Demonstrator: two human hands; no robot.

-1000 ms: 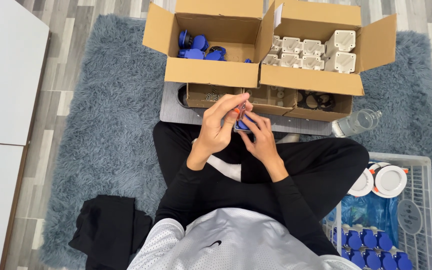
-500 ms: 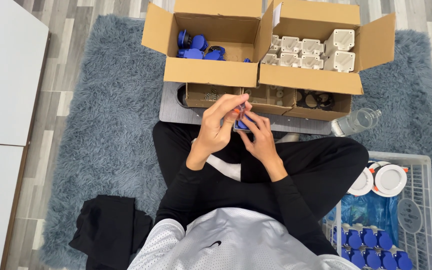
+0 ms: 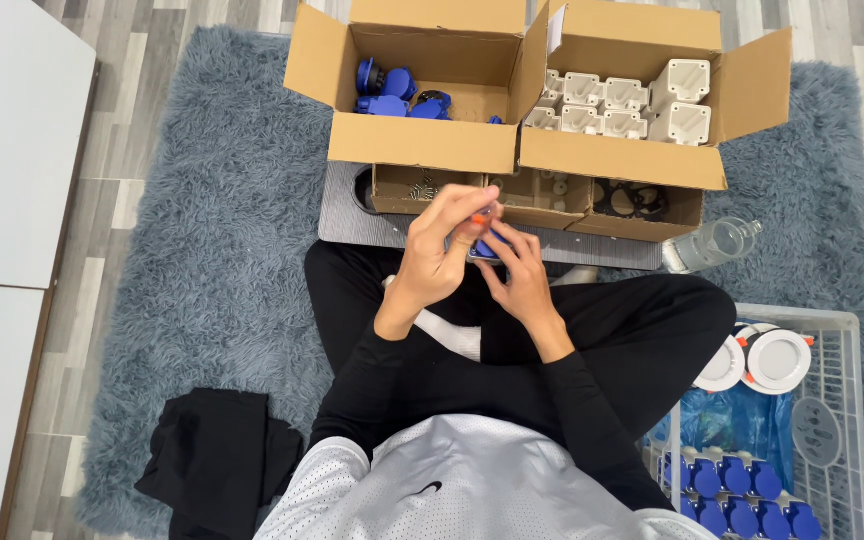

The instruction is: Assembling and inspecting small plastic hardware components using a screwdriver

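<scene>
Nearest the camera, a wire basket (image 3: 852, 330) is seen at the person's right, filled with finished-looking blue parts (image 3: 732, 495) in rows, white round discs (image 3: 777, 358) and a blue bag; a black cloth (image 3: 214, 470) is left on the grey rug (image 3: 202, 260) at the other side. Above the crossed legs, a small blue part (image 3: 487, 247) is held between both hands: the right hand (image 3: 520, 275) is closed about it from below, while the fingers (image 3: 467, 205) of the left hand (image 3: 442, 255) are pinched narrowly on a small orange piece (image 3: 479, 216) at its top. Whether the orange piece is seated cannot be told. Just beyond the hands, a grey board (image 3: 352, 225) is laid on the rug, carrying low cardboard trays (image 3: 542, 195) of small fittings, and a clear bottle (image 3: 714, 243) lies beside it. Farthest off, two open cartons are stood side by side: few blue parts are left in the left carton (image 3: 422, 150), and white housings (image 3: 612, 105) are packed in the right carton (image 3: 622, 160). The work is judged to be well advanced but unfinished, since the basket is fairly stocked and loose parts remain.
</scene>
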